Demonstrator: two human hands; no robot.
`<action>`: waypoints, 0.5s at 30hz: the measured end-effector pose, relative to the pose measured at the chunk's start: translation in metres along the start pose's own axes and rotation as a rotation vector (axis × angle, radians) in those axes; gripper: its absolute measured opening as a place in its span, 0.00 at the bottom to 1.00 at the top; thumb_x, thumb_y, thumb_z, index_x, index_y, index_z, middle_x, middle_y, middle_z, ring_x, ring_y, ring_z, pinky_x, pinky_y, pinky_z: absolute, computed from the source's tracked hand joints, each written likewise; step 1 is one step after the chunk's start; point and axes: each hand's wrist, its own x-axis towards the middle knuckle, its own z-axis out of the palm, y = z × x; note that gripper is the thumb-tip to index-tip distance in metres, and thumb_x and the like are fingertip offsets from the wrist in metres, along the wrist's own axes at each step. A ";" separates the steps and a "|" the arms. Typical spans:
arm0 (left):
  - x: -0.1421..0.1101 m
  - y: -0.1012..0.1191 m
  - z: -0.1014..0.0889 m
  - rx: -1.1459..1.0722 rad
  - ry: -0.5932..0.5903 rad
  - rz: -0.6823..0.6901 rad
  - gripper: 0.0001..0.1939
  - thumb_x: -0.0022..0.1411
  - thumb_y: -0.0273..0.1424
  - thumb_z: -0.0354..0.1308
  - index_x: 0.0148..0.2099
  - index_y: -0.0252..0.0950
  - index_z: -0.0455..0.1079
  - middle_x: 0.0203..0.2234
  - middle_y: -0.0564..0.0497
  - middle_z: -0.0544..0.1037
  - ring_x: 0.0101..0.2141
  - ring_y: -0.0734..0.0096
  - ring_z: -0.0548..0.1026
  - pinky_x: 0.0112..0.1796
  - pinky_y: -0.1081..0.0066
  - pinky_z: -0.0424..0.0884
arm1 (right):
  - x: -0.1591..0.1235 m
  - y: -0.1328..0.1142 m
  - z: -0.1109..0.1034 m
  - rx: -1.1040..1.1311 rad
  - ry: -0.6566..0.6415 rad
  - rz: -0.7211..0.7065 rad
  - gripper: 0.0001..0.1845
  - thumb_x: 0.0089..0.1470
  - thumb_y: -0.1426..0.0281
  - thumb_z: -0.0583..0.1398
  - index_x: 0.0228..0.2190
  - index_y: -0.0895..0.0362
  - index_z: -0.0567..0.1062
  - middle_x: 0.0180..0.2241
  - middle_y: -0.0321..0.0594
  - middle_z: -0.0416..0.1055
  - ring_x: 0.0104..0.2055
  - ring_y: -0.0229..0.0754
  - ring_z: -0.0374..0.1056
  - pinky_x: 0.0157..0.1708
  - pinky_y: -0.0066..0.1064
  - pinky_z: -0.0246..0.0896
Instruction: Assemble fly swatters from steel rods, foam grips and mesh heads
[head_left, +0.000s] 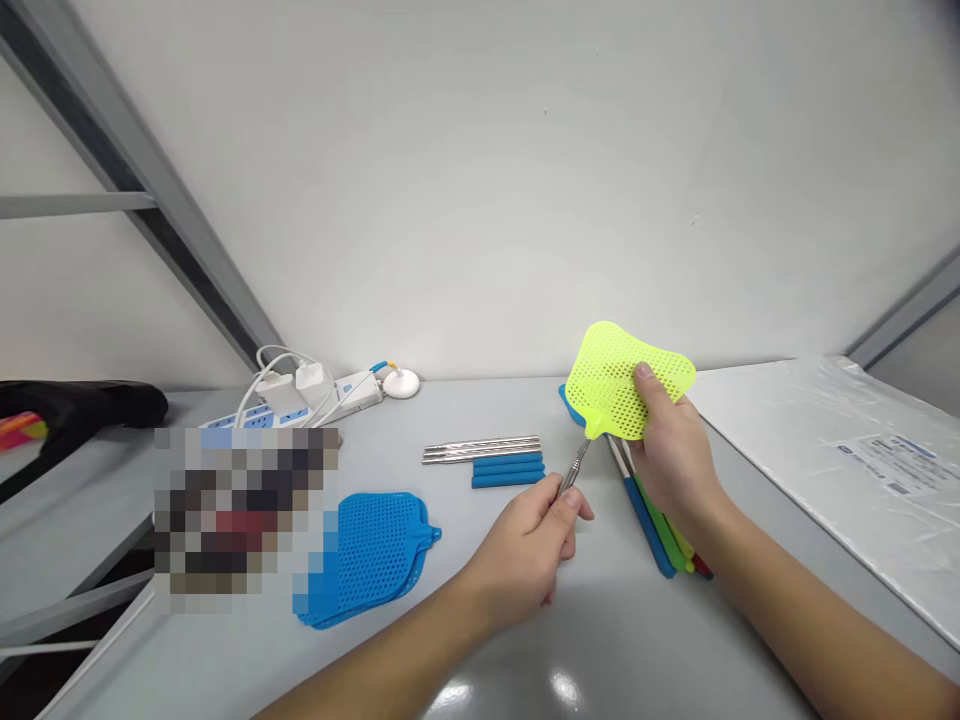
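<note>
A yellow-green fly swatter head [611,385] is pinched in my right hand [671,445], thumb on its perforated face. My left hand [529,545] is closed round a silver metal rod [576,468], whose upper end meets the neck of the swatter head. Whether the two are fastened, I cannot tell. Left of my left hand lie stacked blue swatter heads [379,550]. Beyond it are several silver rods [480,449] and several blue handle sleeves [508,469] side by side. Under my right hand lie swatters with blue, green, yellow and red handles [651,530], partly hidden.
A power strip [352,395] with white plugs and cables stands at the back left, beside a round white device [400,383]. A blurred patch [244,520] hides things at the left. Along the right edge lies a white wrapped panel [840,460] with a label.
</note>
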 end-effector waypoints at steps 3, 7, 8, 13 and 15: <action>-0.002 0.006 0.002 -0.105 -0.039 -0.069 0.18 0.70 0.46 0.43 0.39 0.38 0.64 0.16 0.64 0.54 0.12 0.83 0.49 0.16 0.77 0.61 | 0.000 0.003 -0.002 -0.032 -0.016 0.049 0.22 0.52 0.52 0.63 0.44 0.52 0.75 0.39 0.39 0.76 0.37 0.44 0.72 0.29 0.31 0.66; -0.008 0.012 0.005 -0.257 -0.141 -0.133 0.20 0.71 0.46 0.39 0.36 0.38 0.63 0.13 0.65 0.52 0.08 0.84 0.46 0.16 0.76 0.62 | -0.001 0.008 -0.004 -0.042 -0.066 0.161 0.18 0.51 0.52 0.64 0.37 0.52 0.75 0.35 0.36 0.73 0.32 0.39 0.68 0.22 0.26 0.61; -0.009 0.013 0.006 -0.285 -0.159 -0.141 0.20 0.71 0.47 0.39 0.36 0.38 0.63 0.13 0.65 0.52 0.08 0.84 0.46 0.16 0.76 0.62 | -0.002 0.009 -0.003 -0.034 -0.071 0.176 0.17 0.51 0.53 0.64 0.37 0.51 0.74 0.35 0.35 0.71 0.31 0.37 0.67 0.21 0.25 0.59; -0.011 0.021 0.002 -0.274 -0.152 -0.175 0.20 0.71 0.47 0.39 0.33 0.39 0.58 0.13 0.64 0.51 0.10 0.83 0.46 0.17 0.76 0.61 | -0.008 0.009 0.001 -0.012 -0.082 0.179 0.15 0.52 0.54 0.64 0.36 0.51 0.72 0.31 0.32 0.66 0.28 0.34 0.62 0.18 0.24 0.55; -0.011 0.025 -0.001 -0.173 -0.132 -0.159 0.21 0.70 0.49 0.40 0.31 0.39 0.56 0.14 0.63 0.52 0.11 0.81 0.47 0.17 0.75 0.59 | -0.012 0.006 0.004 -0.025 -0.077 0.152 0.15 0.53 0.54 0.63 0.36 0.51 0.71 0.32 0.33 0.65 0.28 0.34 0.61 0.19 0.24 0.56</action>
